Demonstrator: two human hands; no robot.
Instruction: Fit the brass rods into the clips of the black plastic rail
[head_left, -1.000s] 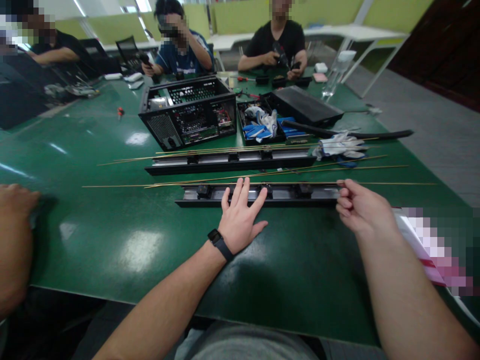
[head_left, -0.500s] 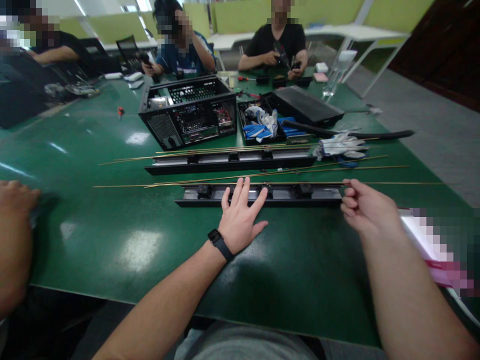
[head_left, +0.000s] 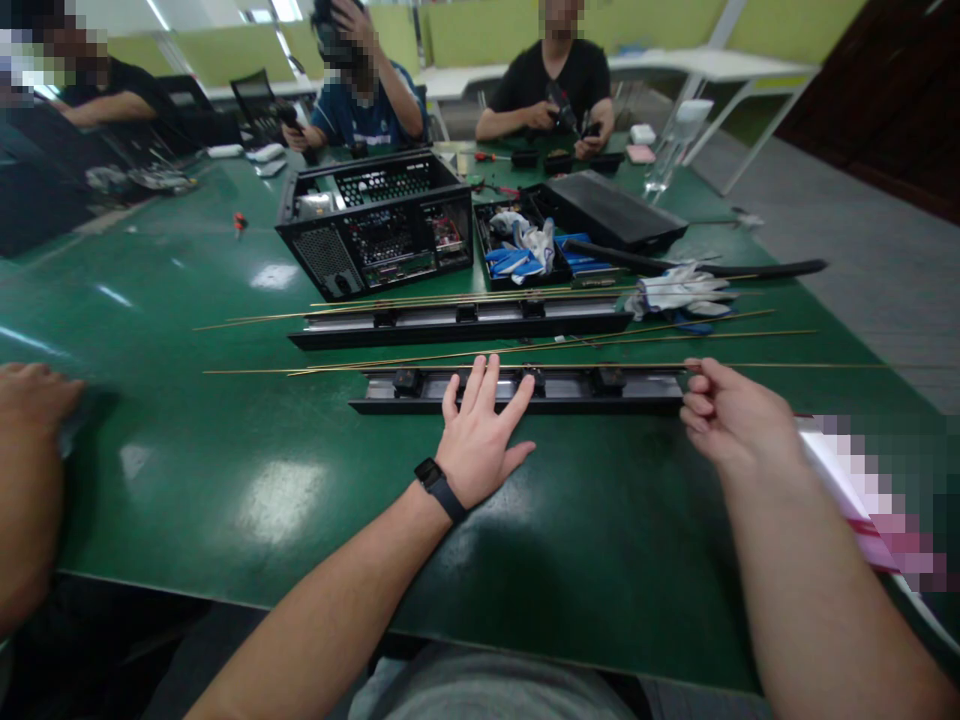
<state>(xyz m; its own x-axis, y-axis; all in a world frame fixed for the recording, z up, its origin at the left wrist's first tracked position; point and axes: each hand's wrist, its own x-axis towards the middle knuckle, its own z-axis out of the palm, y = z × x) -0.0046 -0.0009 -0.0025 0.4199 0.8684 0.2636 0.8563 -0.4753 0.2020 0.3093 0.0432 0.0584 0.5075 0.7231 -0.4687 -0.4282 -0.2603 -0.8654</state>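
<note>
My right hand (head_left: pixel 731 412) pinches a thin brass-coloured rod (head_left: pixel 795 366) between thumb and forefinger. The rod runs level along the back edge of a long black channel-shaped rail (head_left: pixel 645 405) with dark blocks inside. Fingers spread, my left hand (head_left: pixel 481 445) lies over the middle of this rail and covers part of it; whether it presses on the rail I cannot tell. Two more thin rods (head_left: pixel 720 335) lie slanted just behind. Farther back is a second black rail (head_left: pixel 465 335) with several rods along it.
An open computer case (head_left: pixel 375 230), a tray of gloves (head_left: pixel 521 255), a black cover (head_left: pixel 607 210), a black tube (head_left: pixel 750 270) and a loose glove (head_left: pixel 682 290) stand behind the rails. Another person's hand (head_left: pixel 34 405) rests at left. Co-workers sit across the green table (head_left: pixel 187 450).
The rod in my right hand has shifted slightly to the right; its left end lies farther right than before. Both my hands look nearly unmoved.
</note>
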